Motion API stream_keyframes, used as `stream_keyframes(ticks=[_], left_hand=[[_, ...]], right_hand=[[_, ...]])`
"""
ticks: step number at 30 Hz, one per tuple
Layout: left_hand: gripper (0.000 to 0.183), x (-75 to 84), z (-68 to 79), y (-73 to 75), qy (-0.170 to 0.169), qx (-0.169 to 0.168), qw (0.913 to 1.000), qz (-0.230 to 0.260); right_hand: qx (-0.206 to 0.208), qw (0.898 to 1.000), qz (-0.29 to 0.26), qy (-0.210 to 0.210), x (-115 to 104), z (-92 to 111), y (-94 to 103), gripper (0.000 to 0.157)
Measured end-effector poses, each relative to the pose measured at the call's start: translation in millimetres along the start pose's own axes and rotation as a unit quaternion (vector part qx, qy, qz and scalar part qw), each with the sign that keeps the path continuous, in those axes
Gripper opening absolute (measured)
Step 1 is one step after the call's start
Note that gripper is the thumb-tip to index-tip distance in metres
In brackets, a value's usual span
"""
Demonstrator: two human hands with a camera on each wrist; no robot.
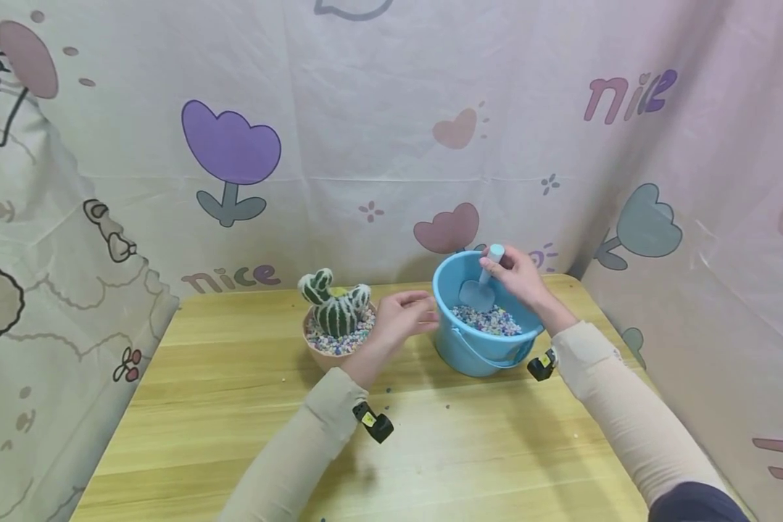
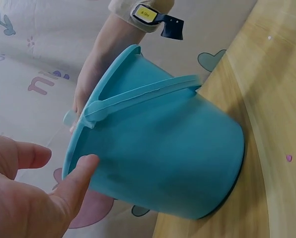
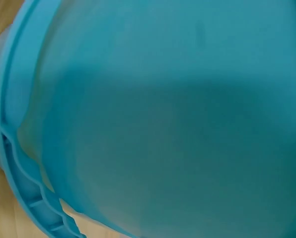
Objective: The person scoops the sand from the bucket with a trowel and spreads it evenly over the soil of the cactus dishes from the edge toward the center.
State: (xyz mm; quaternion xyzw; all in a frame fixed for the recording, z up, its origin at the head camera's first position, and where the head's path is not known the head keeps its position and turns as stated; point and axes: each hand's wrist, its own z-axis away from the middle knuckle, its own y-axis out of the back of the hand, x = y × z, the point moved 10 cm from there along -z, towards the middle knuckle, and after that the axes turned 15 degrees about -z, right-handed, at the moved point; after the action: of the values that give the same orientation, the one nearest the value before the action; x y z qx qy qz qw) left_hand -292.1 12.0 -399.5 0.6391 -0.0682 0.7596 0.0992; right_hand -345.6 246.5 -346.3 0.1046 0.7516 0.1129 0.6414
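My right hand (image 1: 520, 277) grips the handle of a small light blue toy shovel (image 1: 478, 296) over a blue plastic bucket (image 1: 473, 355). The shovel's blade is inside the bucket, just above or against multicoloured pebbles (image 1: 486, 319). Only the bucket's wall and handle fill the right wrist view; hand and shovel are hidden there. My left hand (image 1: 401, 317) is between the bucket and a potted cactus, fingers apart and holding nothing. In the left wrist view its fingertips overlap the bucket's side; whether they touch it, I cannot tell. The striped green cactus (image 1: 337, 317) stands among pebbles in a pinkish pot (image 1: 326, 359).
Bucket and pot stand toward the back of a wooden table (image 1: 235, 406). A few loose pebbles lie on it, one pink pebble (image 2: 288, 158) near the bucket. The bucket's carrying handle (image 1: 489, 359) hangs down its front. A printed cloth (image 1: 365, 145) encloses the back and sides.
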Motion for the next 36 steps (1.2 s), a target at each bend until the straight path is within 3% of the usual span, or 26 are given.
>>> stream_keyframes(ticks=[16,27,36], left_hand=[[0.039,0.8,-7.8,-10.9,0.012,-0.001,0.9999,0.003],[0.040,0.7,-8.7,-15.7,0.009,-0.006,0.9997,0.020],[0.040,-2.8,-10.5,-16.4,0.023,0.005,0.9995,0.022]], right_hand=[[-0.026,0.999,0.026,-0.023,4,-5,-10.7,0.044],[-0.031,0.998,0.011,-0.046,12,-6,-12.9,0.046],[-0.049,0.995,-0.037,-0.078,19,-3,-17.6,0.046]])
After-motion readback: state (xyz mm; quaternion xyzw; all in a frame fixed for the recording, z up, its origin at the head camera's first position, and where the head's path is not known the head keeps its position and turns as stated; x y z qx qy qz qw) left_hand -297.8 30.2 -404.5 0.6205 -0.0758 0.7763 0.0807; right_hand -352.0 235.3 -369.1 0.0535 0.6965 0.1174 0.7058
